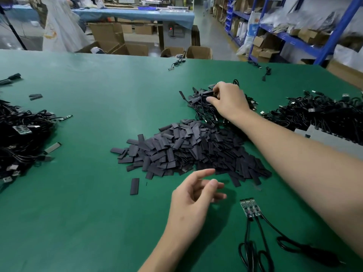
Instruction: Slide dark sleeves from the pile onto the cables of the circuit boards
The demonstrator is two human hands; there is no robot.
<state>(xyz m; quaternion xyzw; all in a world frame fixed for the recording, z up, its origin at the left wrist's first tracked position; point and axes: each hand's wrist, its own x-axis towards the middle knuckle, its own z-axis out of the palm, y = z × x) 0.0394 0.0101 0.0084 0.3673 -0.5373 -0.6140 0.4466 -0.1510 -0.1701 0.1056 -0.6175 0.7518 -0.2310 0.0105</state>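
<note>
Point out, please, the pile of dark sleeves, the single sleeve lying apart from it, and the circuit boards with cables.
pile of dark sleeves (188, 148): head view, middle of the heap.
single sleeve (134, 186): head view, its centre.
circuit boards (249, 209): head view, middle of the boards.

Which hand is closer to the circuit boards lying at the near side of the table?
Left. The left hand hovers just left of the circuit boards; the right hand is far beyond them, pinching into the far heap.
</note>
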